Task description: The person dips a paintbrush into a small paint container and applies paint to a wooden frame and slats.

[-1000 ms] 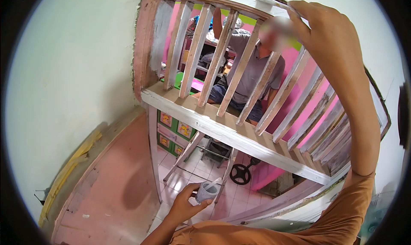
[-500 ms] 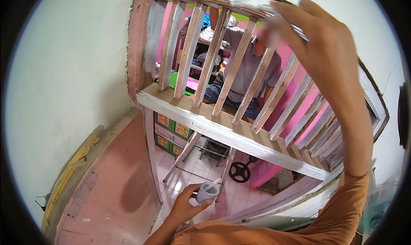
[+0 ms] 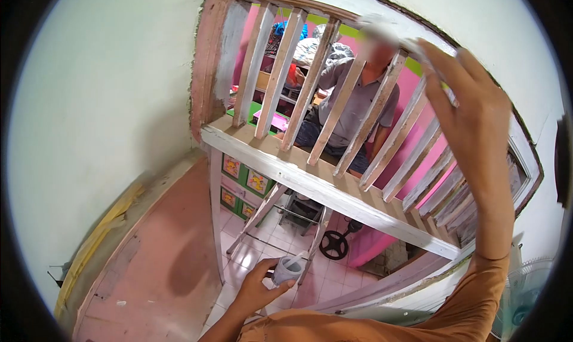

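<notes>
My left hand is wrapped round a small grey-white plastic cup. A pale, flat stick leans out of the cup's mouth. My raised right hand is at the upper rail of a wooden window frame, its fingers bent together. Something thin and whitish shows at those fingertips, too blurred to name. Below the rail stand several slanted wooden slats, streaked with white over bare wood. Their lower ends meet a white-edged crossbar.
Behind the slats is a person in a grey shirt. A ladder stands on the tiled floor, near a black wheel and a green-and-pink cabinet. A pink panel is at lower left; a fan at lower right.
My right hand has shifted right and slightly down along the upper rail. The view has tilted a little, moving the frame rightward. My left hand keeps the cup in nearly the same place.
</notes>
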The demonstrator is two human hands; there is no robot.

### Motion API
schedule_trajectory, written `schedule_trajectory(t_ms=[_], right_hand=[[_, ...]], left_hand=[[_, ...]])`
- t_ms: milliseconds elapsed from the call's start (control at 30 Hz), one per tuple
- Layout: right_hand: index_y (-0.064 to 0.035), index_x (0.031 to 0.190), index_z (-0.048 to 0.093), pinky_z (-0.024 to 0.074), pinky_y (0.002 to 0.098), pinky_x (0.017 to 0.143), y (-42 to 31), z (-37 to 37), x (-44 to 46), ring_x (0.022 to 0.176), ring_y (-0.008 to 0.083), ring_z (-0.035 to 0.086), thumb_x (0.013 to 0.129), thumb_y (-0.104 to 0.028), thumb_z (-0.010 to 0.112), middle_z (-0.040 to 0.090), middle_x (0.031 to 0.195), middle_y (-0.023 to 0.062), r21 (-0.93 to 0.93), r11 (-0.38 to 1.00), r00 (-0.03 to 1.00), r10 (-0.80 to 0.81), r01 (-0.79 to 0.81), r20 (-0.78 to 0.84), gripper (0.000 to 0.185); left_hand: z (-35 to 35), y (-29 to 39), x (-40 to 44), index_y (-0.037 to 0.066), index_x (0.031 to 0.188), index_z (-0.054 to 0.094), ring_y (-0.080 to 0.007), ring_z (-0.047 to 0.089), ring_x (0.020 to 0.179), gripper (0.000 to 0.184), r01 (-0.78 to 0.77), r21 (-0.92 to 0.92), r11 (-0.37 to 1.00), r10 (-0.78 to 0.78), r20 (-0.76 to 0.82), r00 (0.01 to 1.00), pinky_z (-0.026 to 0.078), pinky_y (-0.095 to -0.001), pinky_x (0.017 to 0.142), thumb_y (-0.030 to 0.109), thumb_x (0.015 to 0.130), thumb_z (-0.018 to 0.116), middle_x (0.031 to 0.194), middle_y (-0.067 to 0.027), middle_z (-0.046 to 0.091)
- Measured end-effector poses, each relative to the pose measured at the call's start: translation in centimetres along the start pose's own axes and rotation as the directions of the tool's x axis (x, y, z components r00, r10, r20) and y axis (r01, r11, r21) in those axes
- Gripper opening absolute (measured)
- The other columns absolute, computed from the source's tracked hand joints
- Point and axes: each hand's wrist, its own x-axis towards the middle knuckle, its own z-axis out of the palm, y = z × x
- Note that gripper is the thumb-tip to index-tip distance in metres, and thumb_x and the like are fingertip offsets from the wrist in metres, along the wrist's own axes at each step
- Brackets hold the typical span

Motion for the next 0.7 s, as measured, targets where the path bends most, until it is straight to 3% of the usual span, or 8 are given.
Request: schedule_trajectory(t_ms=[167, 233, 333, 467, 700], right_hand=[[-0.0126, 0.12, 0.071, 0.0529, 0.0417, 0.059, -3.4, 6.8, 2.9, 0.068, 0.0285, 0.066, 0.091, -0.019, 0.066, 0.063, 0.085, 0.0079, 0.057, 0.998, 0.999, 0.037, -0.038, 0.012, 0.03], [-0.0153, 0.124, 0.071, 0.053, 0.0408, 0.061, -4.5, 9.6, 4.2, 0.067, 0.03, 0.064, 0.094, -0.022, 0.066, 0.062, 0.083, 0.009, 0.172, 0.985, 0.993, -0.005, 0.025, -0.115, 0.031], [-0.0134, 0.122, 0.071, 0.0539, 0.0419, 0.062, -5.2, 12.3, 5.6, 0.069, 0.0308, 0.066, 0.095, -0.024, 0.065, 0.065, 0.085, 0.0086, 0.171, 0.985, 0.992, 0.029, -0.007, -0.125, 0.029], [-0.0071, 0.118, 0.069, 0.0562, 0.0442, 0.064, -5.0, 12.3, 5.5, 0.072, 0.0334, 0.07, 0.094, -0.022, 0.064, 0.068, 0.091, 0.0142, 0.202, 0.978, 0.992, 0.081, -0.059, -0.099, 0.029], [-0.0057, 0.113, 0.067, 0.056, 0.0445, 0.062, -4.3, 10.4, 3.9, 0.069, 0.0354, 0.069, 0.094, -0.022, 0.064, 0.067, 0.086, 0.0146, 0.183, 0.975, 0.988, 0.14, -0.126, -0.07, 0.025]], left_hand=[[-0.2, 0.8, -0.4, -0.001, 0.13, 0.06, -0.0222, 0.066, 0.108, 0.062, -0.016, 0.025, 1.0, 0.016, -0.005, 1.0, 0.056, -0.0339, 0.089, 0.027, 0.082, 0.087, 0.12, -0.0137, 0.065], [-0.4, 1.2, -0.6, -0.001, 0.13, 0.061, -0.0224, 0.066, 0.108, 0.061, -0.003, 0.02, 1.0, 0.003, -0.021, 1.0, 0.055, -0.0341, 0.089, 0.027, 0.082, 0.087, 0.12, -0.0133, 0.065], [-0.7, 1.4, -1.2, -0.001, 0.13, 0.061, -0.0223, 0.066, 0.108, 0.06, 0.002, 0.04, 0.999, 0.0, -0.058, 0.998, 0.055, -0.0342, 0.089, 0.027, 0.082, 0.087, 0.119, -0.013, 0.065], [-1.1, 1.6, -1.6, -0.001, 0.13, 0.06, -0.0221, 0.066, 0.108, 0.061, 0.016, 0.056, 0.998, -0.011, -0.081, 0.997, 0.055, -0.0342, 0.089, 0.027, 0.083, 0.087, 0.12, -0.013, 0.065], [-0.6, 0.9, -0.9, -0.001, 0.13, 0.059, -0.022, 0.066, 0.109, 0.061, 0.0, 0.038, 0.999, 0.002, -0.039, 0.999, 0.055, -0.0343, 0.089, 0.025, 0.082, 0.087, 0.119, -0.0126, 0.065]])
